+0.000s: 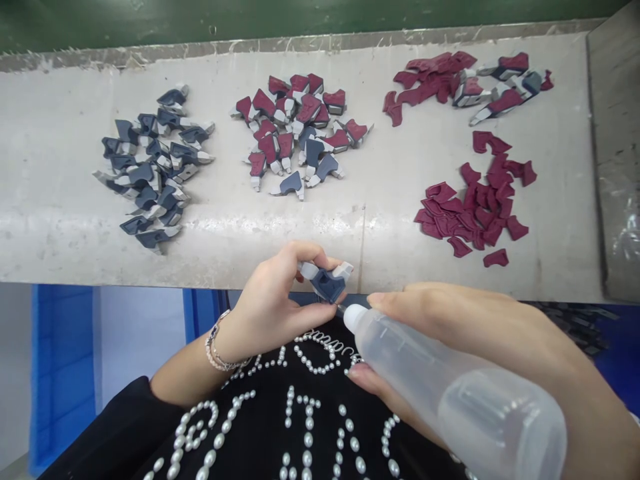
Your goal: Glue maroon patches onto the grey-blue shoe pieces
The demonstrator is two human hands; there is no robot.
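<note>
Clock centred on the frame, 12 at the far side of the table.

Setting: table (320, 230), pale grey and scuffed, runs across the frame from 9 to 3, with a green panel (300, 20) beyond it. Blue crate (60, 373) sits at 8, below the table's near edge.

On table, left to right:
- Navy parts (153, 167) at 10, in a loose pile, grey ends showing.
- Mixed parts (295, 130) at 12, mostly maroon on grey, with a few navy ones along the near side of the pile.
- Maroon pads (425, 83) at 2, heaped against maroon-and-grey parts (510, 83) to their right.
- Loose maroon pads (475, 200) at 3, a separate pile, not touching the heap above.

Hands, left to right:
- Left hand (273, 307) at 7, clenched in a pinch, bracelet (223, 350) on the wrist. Thumb and fingers grasp a navy part (325, 281) at 6, held over the table's near edge, apart from all piles.
- Right hand (450, 327) at 4, closed around a squeeze bottle (450, 393), translucent plastic, tilted with its nozzle (351, 317) toward the held part. Nozzle tip is just below that part; contact cannot be told.

Black pearl-studded top (300, 427) fills the lower frame beneath both hands.
</note>
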